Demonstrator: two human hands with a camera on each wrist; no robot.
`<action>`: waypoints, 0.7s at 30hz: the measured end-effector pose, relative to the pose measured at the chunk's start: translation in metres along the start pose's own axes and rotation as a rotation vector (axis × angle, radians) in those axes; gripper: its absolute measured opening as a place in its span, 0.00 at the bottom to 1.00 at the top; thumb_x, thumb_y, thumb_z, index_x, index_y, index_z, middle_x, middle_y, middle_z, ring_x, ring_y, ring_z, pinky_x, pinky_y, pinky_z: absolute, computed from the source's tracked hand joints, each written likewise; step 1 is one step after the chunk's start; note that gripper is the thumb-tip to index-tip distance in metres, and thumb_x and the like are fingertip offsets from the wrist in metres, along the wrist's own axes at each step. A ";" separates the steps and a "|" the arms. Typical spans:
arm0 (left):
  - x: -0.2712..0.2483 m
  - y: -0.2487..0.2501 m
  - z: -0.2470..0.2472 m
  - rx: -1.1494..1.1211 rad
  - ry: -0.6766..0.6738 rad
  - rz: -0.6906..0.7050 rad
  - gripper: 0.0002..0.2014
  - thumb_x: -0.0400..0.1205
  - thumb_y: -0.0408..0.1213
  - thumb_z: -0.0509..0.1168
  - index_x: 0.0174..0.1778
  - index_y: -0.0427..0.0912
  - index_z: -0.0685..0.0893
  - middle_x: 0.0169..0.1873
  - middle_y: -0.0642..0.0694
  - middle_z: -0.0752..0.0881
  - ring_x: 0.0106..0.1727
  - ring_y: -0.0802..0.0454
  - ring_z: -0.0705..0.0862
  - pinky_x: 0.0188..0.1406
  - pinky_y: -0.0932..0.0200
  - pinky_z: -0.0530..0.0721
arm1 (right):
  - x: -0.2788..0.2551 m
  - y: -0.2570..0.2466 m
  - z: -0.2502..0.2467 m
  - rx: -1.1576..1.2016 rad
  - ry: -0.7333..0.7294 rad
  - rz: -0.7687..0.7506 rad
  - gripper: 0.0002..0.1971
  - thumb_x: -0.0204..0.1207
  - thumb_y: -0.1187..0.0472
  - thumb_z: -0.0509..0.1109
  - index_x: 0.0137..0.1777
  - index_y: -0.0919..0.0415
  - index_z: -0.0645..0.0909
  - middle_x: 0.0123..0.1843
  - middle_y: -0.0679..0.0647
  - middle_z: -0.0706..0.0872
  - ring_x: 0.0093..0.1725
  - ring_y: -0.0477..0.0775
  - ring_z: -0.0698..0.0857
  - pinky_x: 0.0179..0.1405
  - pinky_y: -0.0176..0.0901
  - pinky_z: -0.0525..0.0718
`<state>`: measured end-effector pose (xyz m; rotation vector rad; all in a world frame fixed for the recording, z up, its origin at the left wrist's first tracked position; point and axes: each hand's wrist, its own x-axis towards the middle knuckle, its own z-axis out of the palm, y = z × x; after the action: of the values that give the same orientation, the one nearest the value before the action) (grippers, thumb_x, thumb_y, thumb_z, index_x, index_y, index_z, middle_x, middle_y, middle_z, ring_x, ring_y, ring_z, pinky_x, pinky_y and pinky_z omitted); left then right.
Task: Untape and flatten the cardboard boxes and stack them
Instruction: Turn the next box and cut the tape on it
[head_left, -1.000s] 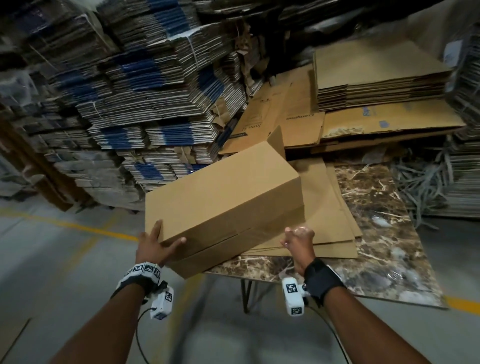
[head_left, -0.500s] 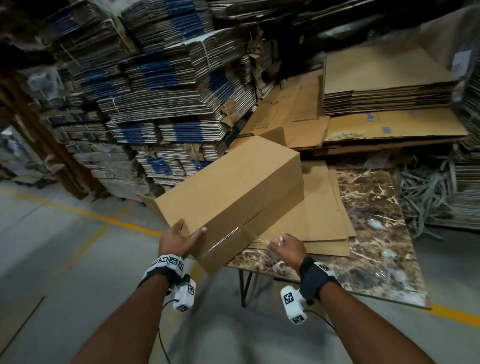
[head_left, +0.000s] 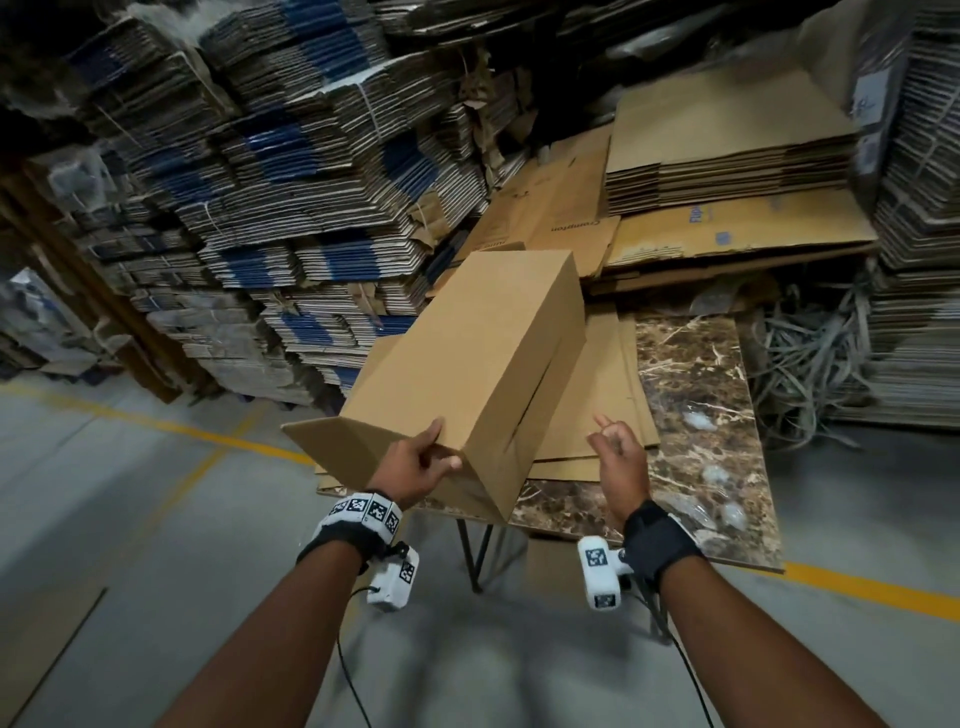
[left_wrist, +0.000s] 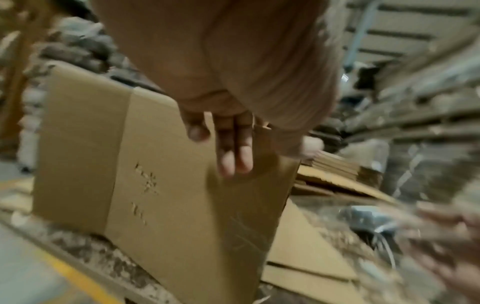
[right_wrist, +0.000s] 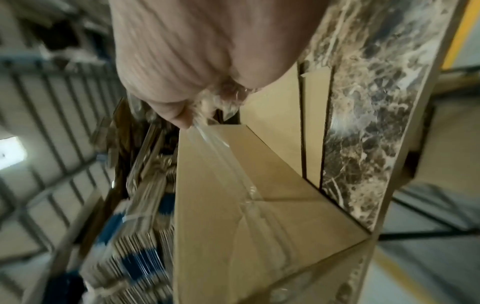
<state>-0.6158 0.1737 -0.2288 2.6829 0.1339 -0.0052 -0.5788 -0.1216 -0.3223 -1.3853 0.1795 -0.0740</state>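
A long brown cardboard box (head_left: 483, 353) lies tilted on the marble-patterned table (head_left: 701, 395), its near end over the table edge and one end flap (head_left: 332, 447) swung out to the left. My left hand (head_left: 441, 447) grips the near top edge, thumb on top; in the left wrist view its fingers (left_wrist: 233, 148) lie against the box's end face (left_wrist: 168, 195). My right hand (head_left: 605, 428) hovers just right of the box with curled fingers. The right wrist view shows it pinching a strip of clear tape (right_wrist: 207, 137) that still stretches down to the box (right_wrist: 207, 216). Flattened boxes (head_left: 597, 405) lie under it.
Tall bundles of flattened cartons (head_left: 311, 182) rise behind and to the left. A stack of flat sheets (head_left: 727, 156) sits at the back right, with tangled straps (head_left: 810, 353) below. Thin metal table legs (head_left: 475, 551) stand near me. A yellow line (head_left: 156, 421) crosses the grey floor.
The box has swung round so its length points away from me. My left hand moved to its near end, the end flap swung out, and my right hand drew the tape away.
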 end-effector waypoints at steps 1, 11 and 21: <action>0.000 0.004 -0.002 0.127 0.042 0.031 0.32 0.80 0.52 0.75 0.81 0.52 0.78 0.55 0.45 0.92 0.57 0.45 0.89 0.58 0.50 0.87 | 0.000 -0.002 -0.004 0.086 0.023 0.026 0.16 0.82 0.61 0.71 0.39 0.60 0.67 0.63 0.51 0.87 0.63 0.45 0.84 0.69 0.50 0.78; 0.015 0.005 0.001 0.409 0.198 0.176 0.26 0.76 0.62 0.74 0.54 0.43 0.83 0.56 0.43 0.85 0.56 0.39 0.85 0.56 0.47 0.80 | 0.011 0.023 -0.034 0.208 0.231 0.296 0.19 0.87 0.44 0.64 0.64 0.59 0.73 0.39 0.54 0.79 0.27 0.45 0.74 0.22 0.39 0.72; 0.030 0.068 0.044 0.331 0.433 0.139 0.40 0.61 0.84 0.66 0.36 0.44 0.87 0.32 0.50 0.85 0.35 0.48 0.84 0.38 0.55 0.84 | 0.002 0.052 0.004 0.591 0.092 0.513 0.23 0.92 0.54 0.55 0.82 0.65 0.63 0.72 0.66 0.75 0.68 0.64 0.79 0.63 0.53 0.82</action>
<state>-0.5789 0.0965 -0.2388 2.9744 0.0844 0.6508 -0.5790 -0.1088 -0.3729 -0.7178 0.5391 0.2231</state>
